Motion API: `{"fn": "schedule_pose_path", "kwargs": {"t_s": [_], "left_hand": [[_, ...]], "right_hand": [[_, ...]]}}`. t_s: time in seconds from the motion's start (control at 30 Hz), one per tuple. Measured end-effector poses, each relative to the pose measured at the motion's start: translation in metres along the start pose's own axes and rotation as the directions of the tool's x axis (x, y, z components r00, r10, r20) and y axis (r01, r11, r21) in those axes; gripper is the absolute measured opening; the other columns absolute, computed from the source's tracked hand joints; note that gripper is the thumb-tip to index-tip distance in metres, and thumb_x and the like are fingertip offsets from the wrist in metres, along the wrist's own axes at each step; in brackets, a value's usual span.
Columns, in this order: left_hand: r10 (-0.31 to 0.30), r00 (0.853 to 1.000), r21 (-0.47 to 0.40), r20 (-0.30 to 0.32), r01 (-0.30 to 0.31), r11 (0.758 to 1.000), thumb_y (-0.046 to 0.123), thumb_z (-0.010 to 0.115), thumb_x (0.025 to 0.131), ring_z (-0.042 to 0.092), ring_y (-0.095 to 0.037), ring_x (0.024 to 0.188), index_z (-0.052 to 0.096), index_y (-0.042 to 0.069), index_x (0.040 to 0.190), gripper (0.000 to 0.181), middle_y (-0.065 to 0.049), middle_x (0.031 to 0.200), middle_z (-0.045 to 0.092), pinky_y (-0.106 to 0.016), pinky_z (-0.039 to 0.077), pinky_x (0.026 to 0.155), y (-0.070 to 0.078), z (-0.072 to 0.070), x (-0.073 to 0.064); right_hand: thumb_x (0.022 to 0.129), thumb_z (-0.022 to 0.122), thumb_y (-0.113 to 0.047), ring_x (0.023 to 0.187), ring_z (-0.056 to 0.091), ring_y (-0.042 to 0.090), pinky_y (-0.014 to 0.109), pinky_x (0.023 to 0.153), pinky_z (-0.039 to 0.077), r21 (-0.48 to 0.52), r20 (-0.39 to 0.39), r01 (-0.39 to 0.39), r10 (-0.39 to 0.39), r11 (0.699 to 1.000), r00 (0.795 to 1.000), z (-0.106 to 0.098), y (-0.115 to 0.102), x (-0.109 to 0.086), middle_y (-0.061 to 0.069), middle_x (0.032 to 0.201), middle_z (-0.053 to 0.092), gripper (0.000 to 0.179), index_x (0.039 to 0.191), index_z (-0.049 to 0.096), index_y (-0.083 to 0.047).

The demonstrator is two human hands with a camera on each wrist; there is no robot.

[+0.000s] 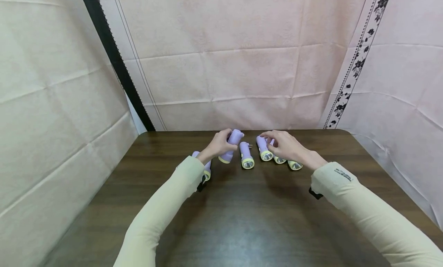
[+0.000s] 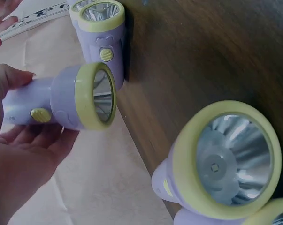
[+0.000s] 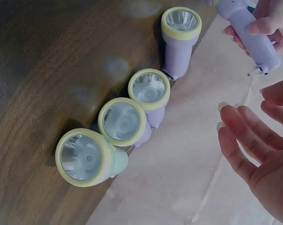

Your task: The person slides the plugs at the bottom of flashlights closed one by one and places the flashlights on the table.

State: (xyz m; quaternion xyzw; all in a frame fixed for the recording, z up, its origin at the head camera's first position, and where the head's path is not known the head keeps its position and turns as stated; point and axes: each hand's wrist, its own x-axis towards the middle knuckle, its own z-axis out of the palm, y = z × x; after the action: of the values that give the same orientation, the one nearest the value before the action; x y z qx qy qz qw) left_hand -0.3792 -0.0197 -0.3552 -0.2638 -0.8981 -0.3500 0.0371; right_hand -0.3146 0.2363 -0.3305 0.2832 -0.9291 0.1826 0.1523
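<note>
My left hand [image 1: 219, 144] grips a lilac flashlight [image 2: 66, 98] with a yellow rim and yellow switch, raised above the far part of the table. Its lens end tilts down toward me in the head view, and prongs show at its tail in the right wrist view. My right hand [image 3: 263, 145] holds nothing; its fingers are apart and loosely bent, over the flashlights on the right. Below it stand lilac flashlights [image 1: 264, 149] and a pale green flashlight [image 3: 85, 159], lenses facing me. Another lilac flashlight [image 1: 247, 159] lies between the hands.
More lilac flashlights [image 1: 207, 172] lie under my left wrist, partly covered by it; two lenses show close up in the left wrist view. The dark wooden table [image 1: 221, 221] ends just past the row, where a pale cloth [image 1: 242, 78] hangs.
</note>
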Motion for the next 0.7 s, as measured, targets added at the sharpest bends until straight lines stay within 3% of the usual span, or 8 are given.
{"fn": "schedule_pose_path", "kwargs": {"t_s": [0.3, 0.7], "left_hand": [[0.026, 0.997, -0.151, 0.07, -0.015, 0.988, 0.004, 0.07, 0.078, 0.061, -0.018, 0.086, 0.059, 0.004, 0.11, 0.034, -0.013, 0.1, 0.068, -0.029, 0.051, 0.076, 0.0, -0.004, -0.003], [0.078, 0.99, -0.272, 0.118, -0.044, 0.961, -0.002, 0.068, 0.079, 0.06, -0.015, 0.084, 0.06, 0.003, 0.108, 0.03, -0.014, 0.098, 0.068, -0.027, 0.049, 0.076, 0.002, 0.001, -0.003]], "right_hand": [[0.084, 0.054, -0.004, 0.076, 0.061, 0.013, 0.029, 0.068, 0.048, 0.069, 0.043, 0.054, -0.057, 0.996, 0.997, 0.01, -0.006, 0.0, 0.006, 0.097, 0.065, 0.059, 0.142, 0.048, -0.016], [0.082, 0.055, 0.001, 0.079, 0.059, 0.016, 0.028, 0.065, 0.045, 0.084, 0.036, 0.105, -0.108, 0.991, 0.993, 0.015, -0.017, 0.009, 0.005, 0.098, 0.063, 0.066, 0.144, 0.045, -0.02]]}}
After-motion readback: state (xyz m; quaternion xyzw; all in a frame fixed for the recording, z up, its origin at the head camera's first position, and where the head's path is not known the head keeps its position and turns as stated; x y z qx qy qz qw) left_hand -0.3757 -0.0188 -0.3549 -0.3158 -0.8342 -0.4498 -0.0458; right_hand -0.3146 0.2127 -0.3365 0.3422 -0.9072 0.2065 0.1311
